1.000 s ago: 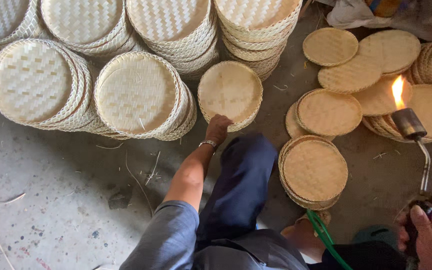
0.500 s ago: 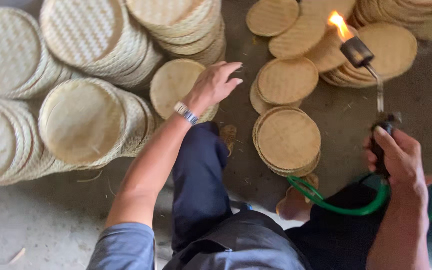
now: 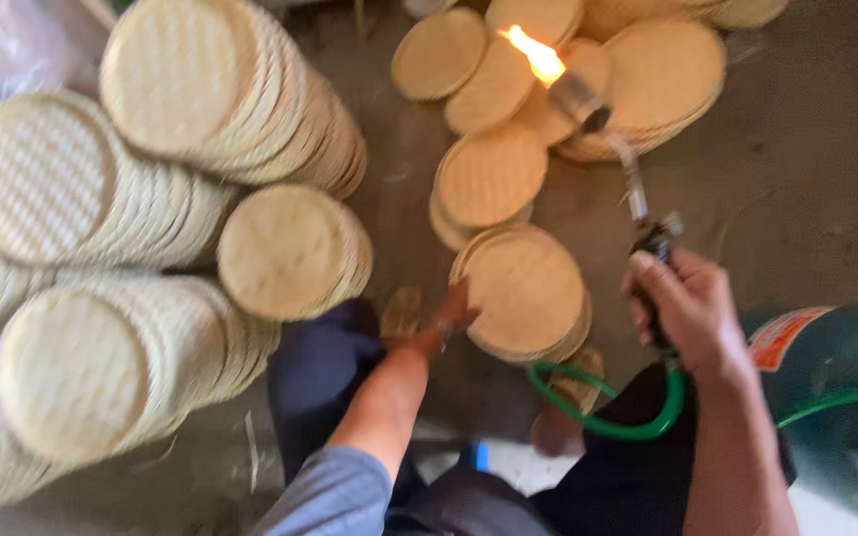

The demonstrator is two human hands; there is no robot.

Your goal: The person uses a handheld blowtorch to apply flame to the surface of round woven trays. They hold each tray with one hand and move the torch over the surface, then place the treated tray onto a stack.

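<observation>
My right hand point(image 3: 682, 313) grips the handle of a gas torch point(image 3: 638, 194); its nozzle points up and away, and a flame point(image 3: 540, 55) burns over the tan woven discs point(image 3: 647, 74) at the top. My left hand point(image 3: 449, 313) reaches down to the left edge of a short stack of round tan woven discs point(image 3: 528, 288) on the floor in front of me. It touches that edge, but blur hides the fingers. A green hose point(image 3: 608, 425) loops from the torch handle under my right wrist.
Tall leaning stacks of pale woven discs point(image 3: 201, 99) fill the left side, one stack point(image 3: 290, 248) close to my left knee. More tan discs point(image 3: 489, 174) lie between the near stack and the flame. A green gas cylinder point(image 3: 836, 397) stands at the right on the concrete floor point(image 3: 806, 179).
My left hand came back from the pale stack on the left and dropped to the edge of the near tan stack. The torch stayed lit in my right hand. The camera shifted.
</observation>
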